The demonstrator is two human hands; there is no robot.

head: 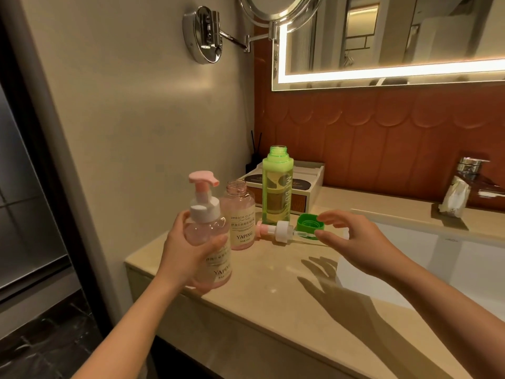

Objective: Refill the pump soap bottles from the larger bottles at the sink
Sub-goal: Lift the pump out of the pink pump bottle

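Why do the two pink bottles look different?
The held pink bottle has its pump on top; the standing pink bottle is open, with no pump. The held one is gripped in the left hand above the counter; the other stands on it. Both are clear pink and say YAPING.

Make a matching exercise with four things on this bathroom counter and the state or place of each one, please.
Things:
1. green bottle
2. green cap
3. loose pump head
4. pink pump bottle

States:
A. lying on its side on the counter
B. held in the left hand, pump on
C. standing upright with an open neck
D. upside down on the counter, near the right hand

Pairs: 1-C, 2-D, 3-A, 4-B
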